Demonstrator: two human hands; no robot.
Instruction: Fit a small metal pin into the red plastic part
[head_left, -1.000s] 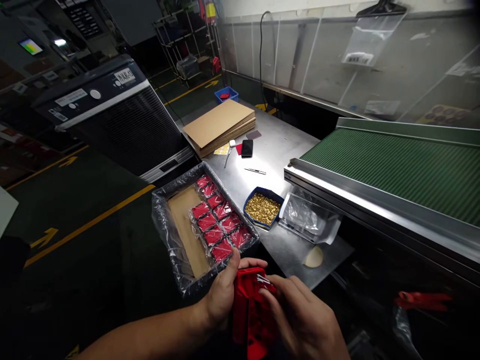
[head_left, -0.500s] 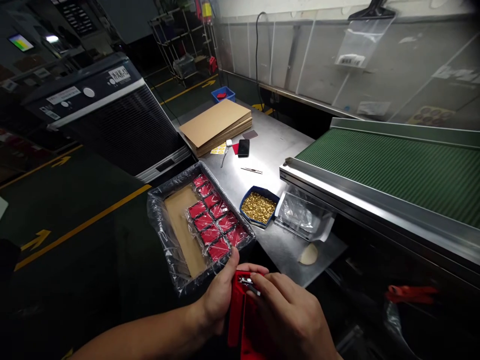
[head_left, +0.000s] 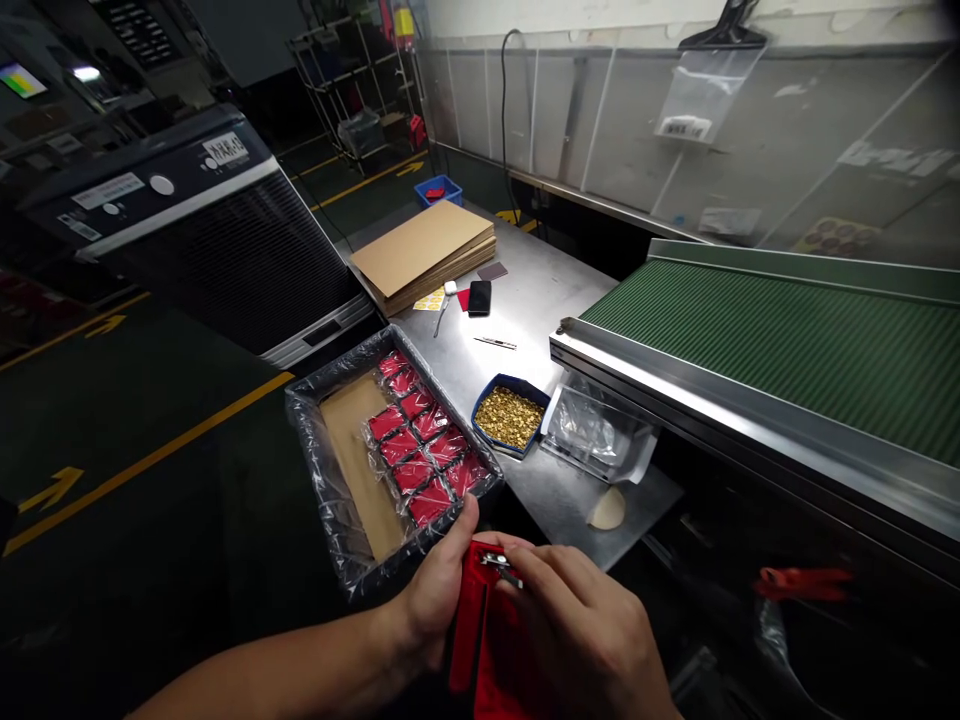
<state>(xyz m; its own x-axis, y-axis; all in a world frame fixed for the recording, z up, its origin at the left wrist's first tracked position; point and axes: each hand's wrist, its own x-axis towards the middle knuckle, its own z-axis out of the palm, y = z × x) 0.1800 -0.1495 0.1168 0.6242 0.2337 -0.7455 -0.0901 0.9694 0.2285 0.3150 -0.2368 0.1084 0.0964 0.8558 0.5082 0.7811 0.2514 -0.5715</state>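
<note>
Low in the view, my left hand (head_left: 439, 590) grips the side of a folded red packet (head_left: 471, 620), close to the front corner of a plastic-lined tray. My right hand (head_left: 577, 625) is on the packet's top edge, with its fingers pinching a small metal piece (head_left: 495, 562). Most of the packet's lower part is hidden by my fingers and the dark foreground. In the black-rimmed tray (head_left: 322, 440), several red packets in plastic wrap (head_left: 420, 445) lie in rows beside a cardboard liner (head_left: 360, 460).
On the steel table (head_left: 547, 300) stand a blue bowl of gold granules (head_left: 508, 417), a transparent bag (head_left: 592, 430), stacked cardboard sheets (head_left: 424, 252), a phone (head_left: 480, 297) and tweezers (head_left: 495, 343). A green conveyor belt (head_left: 772, 350) runs along the right.
The metal piece now shows at the packet's top under my right fingers, and the packet looks flatter. The whole scene has slid slightly left as my head turned.
</note>
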